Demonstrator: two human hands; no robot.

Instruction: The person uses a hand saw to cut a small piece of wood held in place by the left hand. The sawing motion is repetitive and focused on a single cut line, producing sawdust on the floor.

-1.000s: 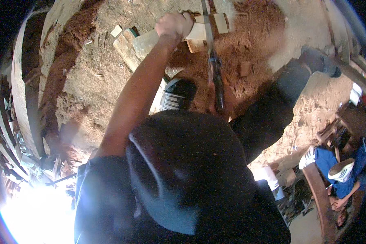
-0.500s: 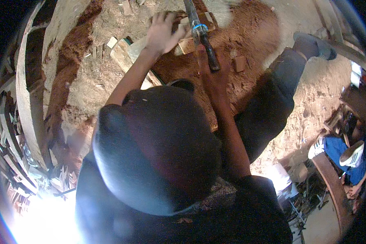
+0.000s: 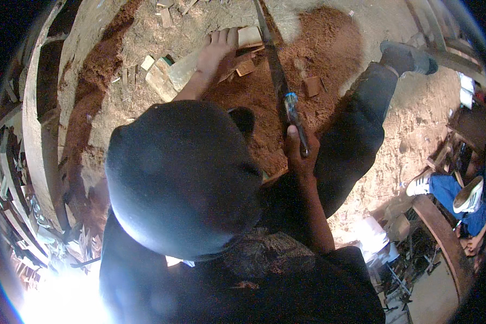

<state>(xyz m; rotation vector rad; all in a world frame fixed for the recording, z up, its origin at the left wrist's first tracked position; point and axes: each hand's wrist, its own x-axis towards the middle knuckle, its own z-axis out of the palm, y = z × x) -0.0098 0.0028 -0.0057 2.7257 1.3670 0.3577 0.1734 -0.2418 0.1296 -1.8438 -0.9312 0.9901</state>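
Note:
My left hand (image 3: 217, 53) rests on a pale length of wood (image 3: 249, 35), fingers curled over it near the top of the view. My right hand (image 3: 301, 152) grips the dark handle of a long saw with a blue band below its blade (image 3: 274, 59). The blade runs up past the right end of that wood. Another pale plank (image 3: 162, 81) lies angled beside my left wrist. A small block (image 3: 245, 68) and a reddish offcut (image 3: 312, 85) lie among sawdust (image 3: 329, 46). My dark cap (image 3: 178, 173) hides part of the ground below.
My outstretched leg (image 3: 362, 124) and shod foot (image 3: 416, 60) are at the right. Tall timbers (image 3: 40, 108) and piled scraps line the left. Another person's blue-clad leg and white shoe (image 3: 467, 197) are at the lower right, beside a curved board (image 3: 437, 237) and clutter.
Since half a second ago, my right hand and the saw have moved down toward me. My left hand, lifted with spread fingers then, is back down gripping the wood.

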